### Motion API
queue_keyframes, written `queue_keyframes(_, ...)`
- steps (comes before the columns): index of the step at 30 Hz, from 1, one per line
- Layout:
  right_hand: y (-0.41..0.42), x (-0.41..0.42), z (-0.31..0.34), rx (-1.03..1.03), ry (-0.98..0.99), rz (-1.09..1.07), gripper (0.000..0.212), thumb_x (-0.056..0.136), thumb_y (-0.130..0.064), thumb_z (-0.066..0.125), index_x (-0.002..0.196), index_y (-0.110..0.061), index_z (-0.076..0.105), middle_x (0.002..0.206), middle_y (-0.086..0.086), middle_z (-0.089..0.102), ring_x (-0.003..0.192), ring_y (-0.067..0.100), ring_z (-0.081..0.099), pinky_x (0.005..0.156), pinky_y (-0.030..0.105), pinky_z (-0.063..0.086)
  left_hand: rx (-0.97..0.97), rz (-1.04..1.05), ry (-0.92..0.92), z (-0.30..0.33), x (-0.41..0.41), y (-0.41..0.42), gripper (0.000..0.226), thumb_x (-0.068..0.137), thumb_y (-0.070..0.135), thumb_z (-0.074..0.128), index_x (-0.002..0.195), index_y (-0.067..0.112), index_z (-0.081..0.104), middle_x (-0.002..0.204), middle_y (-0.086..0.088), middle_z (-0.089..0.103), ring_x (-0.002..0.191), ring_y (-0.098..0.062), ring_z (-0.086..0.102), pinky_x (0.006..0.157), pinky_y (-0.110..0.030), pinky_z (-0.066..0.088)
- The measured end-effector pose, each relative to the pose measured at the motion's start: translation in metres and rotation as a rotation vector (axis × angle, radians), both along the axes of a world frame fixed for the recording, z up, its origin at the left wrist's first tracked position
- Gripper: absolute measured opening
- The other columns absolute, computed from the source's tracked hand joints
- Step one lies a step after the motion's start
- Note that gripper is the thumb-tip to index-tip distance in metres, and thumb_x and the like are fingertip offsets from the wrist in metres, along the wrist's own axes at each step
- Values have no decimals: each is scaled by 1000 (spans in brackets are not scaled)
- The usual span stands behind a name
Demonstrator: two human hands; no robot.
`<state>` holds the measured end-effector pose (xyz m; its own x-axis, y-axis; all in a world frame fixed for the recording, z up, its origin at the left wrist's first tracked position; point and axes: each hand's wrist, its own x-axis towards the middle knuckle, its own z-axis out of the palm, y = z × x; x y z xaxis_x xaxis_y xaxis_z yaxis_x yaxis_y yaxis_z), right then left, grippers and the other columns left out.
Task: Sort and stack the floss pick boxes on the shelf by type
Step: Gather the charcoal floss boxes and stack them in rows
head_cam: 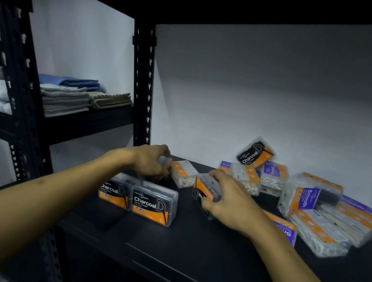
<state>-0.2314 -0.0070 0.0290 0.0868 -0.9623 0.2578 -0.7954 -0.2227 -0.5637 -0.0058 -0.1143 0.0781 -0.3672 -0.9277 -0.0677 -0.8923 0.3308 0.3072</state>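
Head view looks down, close over shelf [188,245].

Two black-and-orange Charcoal boxes [139,198] stand side by side at the dark shelf's [188,250] left front; clear purple-and-orange Smooth boxes [310,207] pile at its right rear.

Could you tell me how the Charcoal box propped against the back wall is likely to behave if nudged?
The propped Charcoal box stands tilted on other boxes, so it would probably topple. Its clear plastic case looks rigid and likely slippery. It is probably light, holding only picks.

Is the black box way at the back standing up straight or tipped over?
Tipped. The Charcoal box leans at a slant against the wall, propped on the pile, its label running diagonally.
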Motion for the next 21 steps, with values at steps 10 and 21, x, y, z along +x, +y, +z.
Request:
queue_keyframes(10, -4, -12, 9, -74, -421, -5, 62, 67, -25, 77, 122, -40, 52, 114, 4, 68, 97, 18, 70, 91, 44, 57, -41, -260, 188, 21, 7, 6, 54, 73, 3, 71, 113, 37, 58, 99, -6, 68, 80, -24, 71, 61, -30, 59)
queue_keyframes(21, -11, -29, 12, -91, -884, 163, 61, 72, 12, 79, 119, -24, 62, 103, 11, 75, 98, 23, 72, 83, 39, 60, 17, -263, 597, 59, 25, 24, 61, 79, -5, 74, 124, 35, 61, 112, -23, 65, 103, -39, 68, 91, -47, 58)
